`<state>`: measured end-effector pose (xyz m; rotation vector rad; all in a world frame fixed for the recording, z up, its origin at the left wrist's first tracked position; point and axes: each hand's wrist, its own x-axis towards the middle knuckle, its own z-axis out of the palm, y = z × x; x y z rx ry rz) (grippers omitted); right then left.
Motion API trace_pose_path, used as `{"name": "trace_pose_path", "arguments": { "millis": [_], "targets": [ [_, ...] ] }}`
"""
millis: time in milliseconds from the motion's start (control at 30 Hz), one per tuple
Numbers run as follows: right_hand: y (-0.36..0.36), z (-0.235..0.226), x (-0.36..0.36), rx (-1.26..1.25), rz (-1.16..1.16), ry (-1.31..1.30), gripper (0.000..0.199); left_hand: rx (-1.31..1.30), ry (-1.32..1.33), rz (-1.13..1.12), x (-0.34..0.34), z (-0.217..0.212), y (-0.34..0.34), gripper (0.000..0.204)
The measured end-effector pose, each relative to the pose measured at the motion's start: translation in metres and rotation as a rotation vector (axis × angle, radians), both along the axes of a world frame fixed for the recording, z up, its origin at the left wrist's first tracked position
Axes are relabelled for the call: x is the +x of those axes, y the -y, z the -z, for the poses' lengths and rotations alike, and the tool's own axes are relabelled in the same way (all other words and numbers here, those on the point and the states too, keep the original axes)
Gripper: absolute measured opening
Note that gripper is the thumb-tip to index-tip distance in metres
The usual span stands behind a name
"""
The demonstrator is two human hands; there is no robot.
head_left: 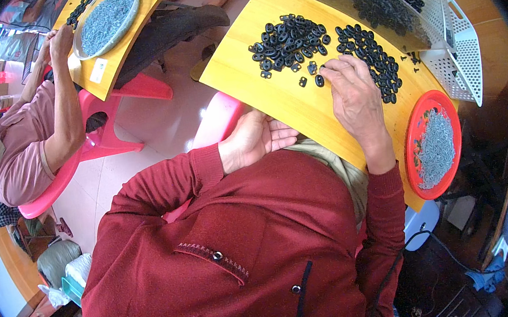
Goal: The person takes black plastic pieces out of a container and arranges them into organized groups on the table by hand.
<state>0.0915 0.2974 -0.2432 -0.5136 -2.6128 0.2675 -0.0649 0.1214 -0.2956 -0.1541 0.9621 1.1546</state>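
Note:
Palm up below the table's front edge, my left hand has its fingers stretched out and holds nothing that I can see. Over the yellow table, my right hand has its fingertips drawn together; a dark bit shows at the tips, too small to name. Just beside those fingertips lies a black oval piece with holes. Several more such pieces form a loose pile to the left. A second spread of black oval pieces lies partly behind my right hand.
A red plate of silvery screws stands at the table's right. Behind are a clear bin full of black pieces and a white perforated basket. At left, another person works by a bowl of screws.

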Motion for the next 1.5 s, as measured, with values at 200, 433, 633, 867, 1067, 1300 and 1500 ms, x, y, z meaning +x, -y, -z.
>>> {"name": "trace_pose_path", "arguments": {
  "millis": [200, 433, 633, 867, 1067, 1300, 1500],
  "targets": [
    [-0.001, -0.001, -0.003, -0.011, 0.009, -0.024, 0.028, -0.001, 0.001, -0.007, 0.000, 0.000, 0.001, 0.050],
    [0.003, 0.000, -0.003, -0.022, 0.029, 0.057, 0.036, 0.005, -0.012, 0.003, 0.000, 0.001, 0.001, 0.052],
    [0.002, 0.001, 0.001, -0.038, 0.049, 0.021, 0.036, -0.003, -0.021, 0.002, 0.000, -0.002, 0.000, 0.055],
    [0.006, -0.001, -0.001, -0.085, 0.038, 0.003, 0.029, -0.001, -0.012, -0.007, 0.000, -0.001, 0.000, 0.056],
    [0.008, -0.001, 0.000, -0.059, 0.023, 0.052, 0.024, -0.001, -0.029, 0.004, 0.000, -0.003, -0.001, 0.055],
    [0.006, 0.001, 0.007, -0.058, 0.073, 0.011, 0.025, -0.003, -0.008, -0.013, 0.000, -0.009, -0.001, 0.049],
    [0.004, 0.002, 0.008, -0.062, 0.068, 0.022, 0.027, -0.012, -0.012, -0.012, 0.000, -0.006, -0.001, 0.050]
  ]
}}
